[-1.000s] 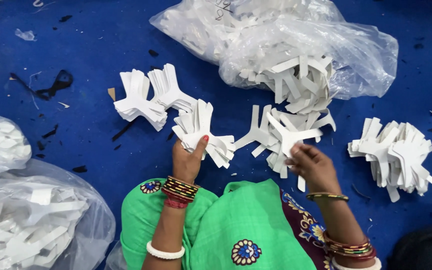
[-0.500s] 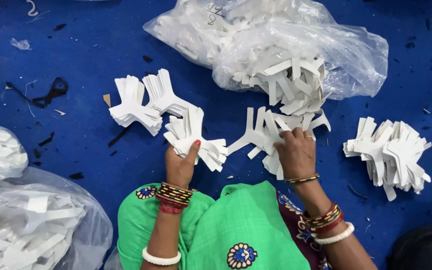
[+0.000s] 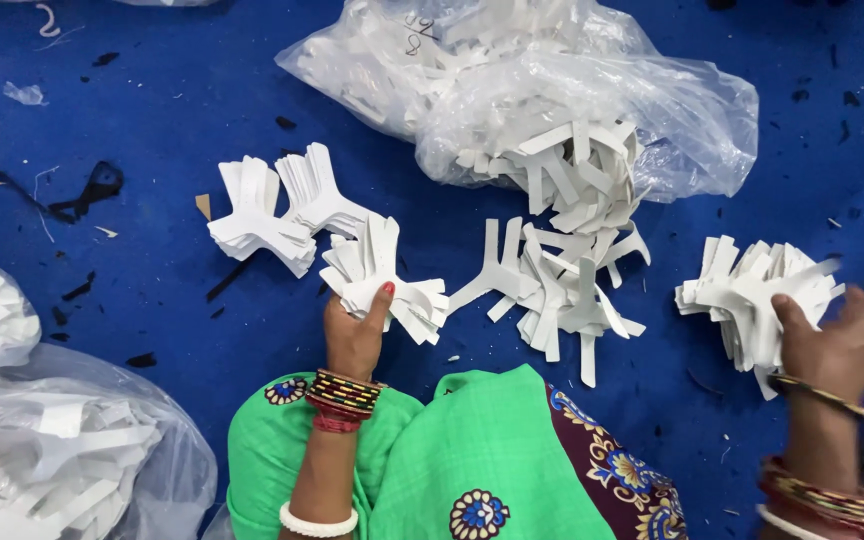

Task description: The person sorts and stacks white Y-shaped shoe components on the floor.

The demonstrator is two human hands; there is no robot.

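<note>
Right hand [image 3: 837, 345]: moved from the loose middle heap [image 3: 552, 290] out to the right-hand stack [image 3: 747, 295], fingers closed on its edge; left hand [image 3: 354, 335]: still gripping a fanned bundle [image 3: 382, 280] on the blue cloth [image 3: 152, 120]; sorting continues.

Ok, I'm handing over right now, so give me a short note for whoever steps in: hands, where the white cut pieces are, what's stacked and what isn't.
Left hand: grip closed on a fanned stack of white cut pieces resting on the blue floor.
Right hand: grip on the far right stack, thumb over its edge.
Done: two more neat stacks lie at upper left, beside the left-hand stack.
Left: a loose, unsorted pile in the middle, spilling from the open clear plastic bag, which holds more pieces. Further bags of pieces sit at lower left.
</note>
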